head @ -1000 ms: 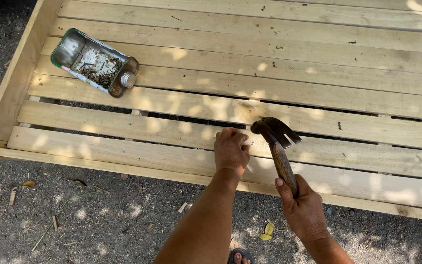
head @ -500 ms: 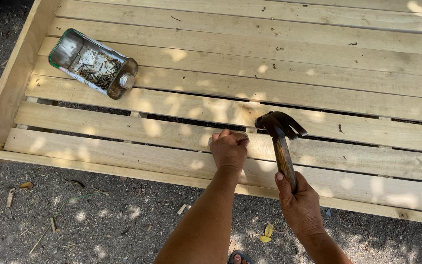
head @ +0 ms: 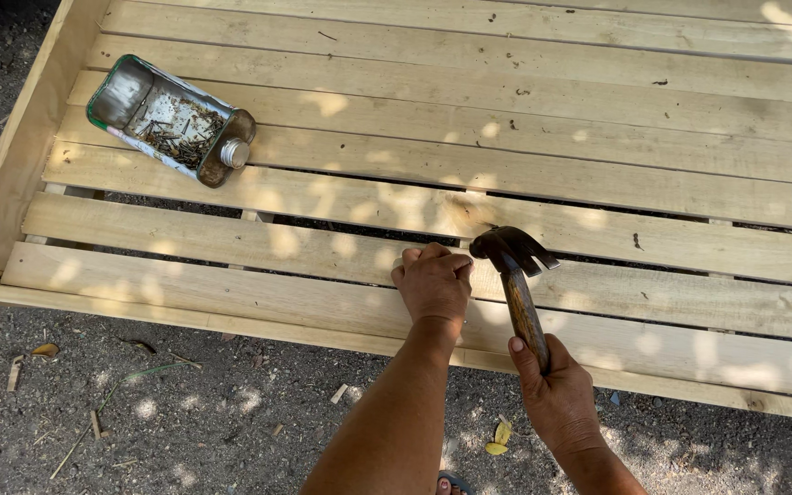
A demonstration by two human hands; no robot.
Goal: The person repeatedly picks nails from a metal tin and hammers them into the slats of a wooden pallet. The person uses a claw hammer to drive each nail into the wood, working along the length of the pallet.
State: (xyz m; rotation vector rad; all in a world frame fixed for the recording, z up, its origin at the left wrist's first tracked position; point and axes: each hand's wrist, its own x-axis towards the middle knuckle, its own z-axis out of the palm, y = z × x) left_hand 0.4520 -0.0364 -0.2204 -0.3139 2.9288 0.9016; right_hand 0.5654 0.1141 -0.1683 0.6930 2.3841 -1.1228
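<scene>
- Right hand (head: 556,399) has its fingers (head: 520,353) clenched around the lower end of the hammer (head: 517,275) handle, thumb laid along the wood.
- Hammer head, dark metal with a claw pointing right, hangs just beside the left hand, over the second slat from the near edge.
- Half a second ago the head sat higher and farther from the knuckles; now it is lower and close to them, and the handle leans less to the right.
- Left hand (head: 434,284) is bunched into a loose fist, fingers (head: 433,257) curled down and pressed on the slat; whether they pinch a nail I cannot tell, as the knuckles hide it.
- That left hand has barely shifted from the earlier frames, on the same slat.
- Both forearms come in from the bottom edge, over the near rail of the slatted wooden frame (head: 231,302).
- Pale slats run left to right with dark gaps between them, dappled with sun spots.
- Far left, well apart from the hands, a cut-open metal can (head: 171,121) lies on its side on the slats, full of small nails, in the same spot as before.
- Below the frame, bare ground (head: 139,422) with twigs and dry leaves.
</scene>
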